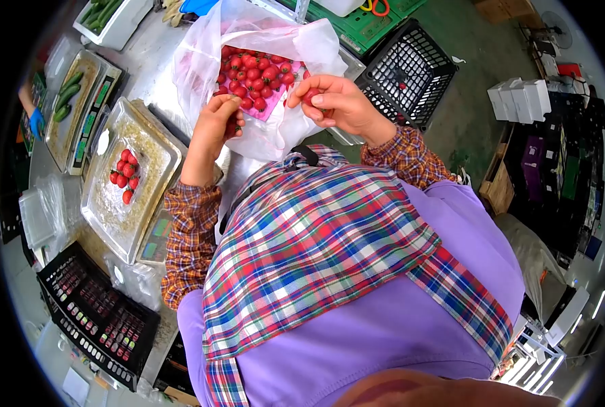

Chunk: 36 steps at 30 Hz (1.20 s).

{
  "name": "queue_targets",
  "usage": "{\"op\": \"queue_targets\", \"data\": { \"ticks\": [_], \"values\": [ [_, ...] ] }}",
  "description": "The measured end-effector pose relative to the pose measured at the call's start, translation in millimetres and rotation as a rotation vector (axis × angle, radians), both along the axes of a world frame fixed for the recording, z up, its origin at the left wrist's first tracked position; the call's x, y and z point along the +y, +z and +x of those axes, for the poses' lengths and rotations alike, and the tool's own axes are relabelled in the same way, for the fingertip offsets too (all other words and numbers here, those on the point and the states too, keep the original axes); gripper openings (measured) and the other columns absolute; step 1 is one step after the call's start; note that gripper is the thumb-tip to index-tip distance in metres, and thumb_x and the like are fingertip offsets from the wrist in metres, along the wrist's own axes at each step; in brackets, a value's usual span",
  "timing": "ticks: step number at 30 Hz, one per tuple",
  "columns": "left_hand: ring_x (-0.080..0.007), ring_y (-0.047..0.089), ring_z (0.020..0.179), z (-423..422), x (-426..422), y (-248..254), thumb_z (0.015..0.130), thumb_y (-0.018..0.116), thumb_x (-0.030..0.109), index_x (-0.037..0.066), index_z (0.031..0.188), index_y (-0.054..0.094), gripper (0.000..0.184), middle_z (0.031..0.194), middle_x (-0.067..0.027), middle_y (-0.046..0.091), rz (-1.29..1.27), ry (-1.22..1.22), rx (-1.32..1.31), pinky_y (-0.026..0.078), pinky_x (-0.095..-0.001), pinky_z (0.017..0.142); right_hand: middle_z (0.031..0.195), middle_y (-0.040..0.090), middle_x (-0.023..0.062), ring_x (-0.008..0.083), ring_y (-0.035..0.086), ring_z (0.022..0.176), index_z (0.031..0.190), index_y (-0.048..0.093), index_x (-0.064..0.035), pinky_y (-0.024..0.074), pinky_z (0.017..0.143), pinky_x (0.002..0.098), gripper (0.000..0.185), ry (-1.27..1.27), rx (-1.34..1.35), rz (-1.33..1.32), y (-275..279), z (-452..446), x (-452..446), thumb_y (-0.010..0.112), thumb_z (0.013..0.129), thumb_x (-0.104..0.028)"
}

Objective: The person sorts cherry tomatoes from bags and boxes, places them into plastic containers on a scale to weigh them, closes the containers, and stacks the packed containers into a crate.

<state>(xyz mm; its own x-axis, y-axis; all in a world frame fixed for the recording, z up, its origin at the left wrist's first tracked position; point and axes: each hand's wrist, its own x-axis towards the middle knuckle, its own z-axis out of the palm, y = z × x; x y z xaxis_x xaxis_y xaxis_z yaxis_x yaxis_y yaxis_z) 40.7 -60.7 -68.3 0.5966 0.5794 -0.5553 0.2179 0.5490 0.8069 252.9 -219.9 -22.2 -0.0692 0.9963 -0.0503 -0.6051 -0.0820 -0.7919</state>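
Tomatoes point(255, 76) heaped in plastic bag point(197, 61), judged light, slick, easily bruised, best taken lightly round the sides; left hand point(211, 127) grip curled around tomatoes, right hand point(348, 108) grip nearly closed about one.

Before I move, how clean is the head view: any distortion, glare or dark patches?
Head view: strong fisheye bowing, with black corners; white glare on the metal tray; strip light at lower right blown out; stacked crates at far right sunk in shadow; cherry tomatoes in the plastic bag readable.
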Motion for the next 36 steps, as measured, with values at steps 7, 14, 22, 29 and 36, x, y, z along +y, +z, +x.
{"op": "queue_targets", "data": {
  "ticks": [7,14,22,29,36],
  "values": [
    [-0.0129,0.061,0.067,26,-7,-23,0.084,0.056,0.011,0.005,0.099,0.063,0.018,0.084,-0.0045,0.062,0.622,-0.21,0.165,0.046,-0.0263,0.057,0.105,0.059,0.0174,0.0077,0.047,0.066,0.111,0.052,0.0032,0.0345,0.047,0.0171,0.024,-0.041,-0.12,-0.024,2,7,-9,0.05,0.093,-0.011],
    [-0.0348,0.061,0.081,35,-19,-48,0.075,0.068,0.023,0.011,0.104,0.062,0.031,0.099,-0.0138,0.058,1.37,-0.375,0.517,0.049,-0.0449,0.067,0.079,0.064,0.005,0.0053,0.05,0.053,0.099,0.054,0.0013,0.0395,0.045,0.0199,0.035,-0.525,-0.758,-0.44,-43,95,-49,0.067,0.086,-0.028],
    [-0.0408,0.057,0.083,24,-15,-60,0.073,0.072,0.016,0.004,0.101,0.057,0.034,0.099,-0.0204,0.052,1.372,-0.377,0.541,0.048,-0.0469,0.07,0.101,0.06,0.016,0.0323,0.057,0.093,0.102,0.061,-0.006,0.0482,0.079,0.0405,0.031,-1.021,-1.471,-0.101,-61,124,-27,0.066,0.073,-0.015],
    [-0.0415,0.058,0.085,34,-24,-34,0.074,0.07,0.016,0.001,0.1,0.058,0.032,0.1,-0.0219,0.052,1.351,-0.422,0.616,0.048,-0.0474,0.07,0.085,0.064,0.0161,0.0318,0.064,0.075,0.088,0.064,-0.0043,0.0517,0.061,0.0406,0.019,-0.234,-1.62,0.207,-85,-26,68,0.058,0.076,-0.017],
    [-0.0406,0.06,0.081,22,-11,-43,0.078,0.064,0.019,0.003,0.099,0.055,0.028,0.098,-0.0209,0.055,1.446,-0.452,0.671,0.048,-0.048,0.068,0.075,0.062,0.0161,0.0322,0.064,0.067,0.088,0.055,-0.0013,0.0495,0.052,0.0438,0.02,-0.07,-1.849,0.178,-115,-54,67,0.056,0.078,-0.018]
  ]
}}
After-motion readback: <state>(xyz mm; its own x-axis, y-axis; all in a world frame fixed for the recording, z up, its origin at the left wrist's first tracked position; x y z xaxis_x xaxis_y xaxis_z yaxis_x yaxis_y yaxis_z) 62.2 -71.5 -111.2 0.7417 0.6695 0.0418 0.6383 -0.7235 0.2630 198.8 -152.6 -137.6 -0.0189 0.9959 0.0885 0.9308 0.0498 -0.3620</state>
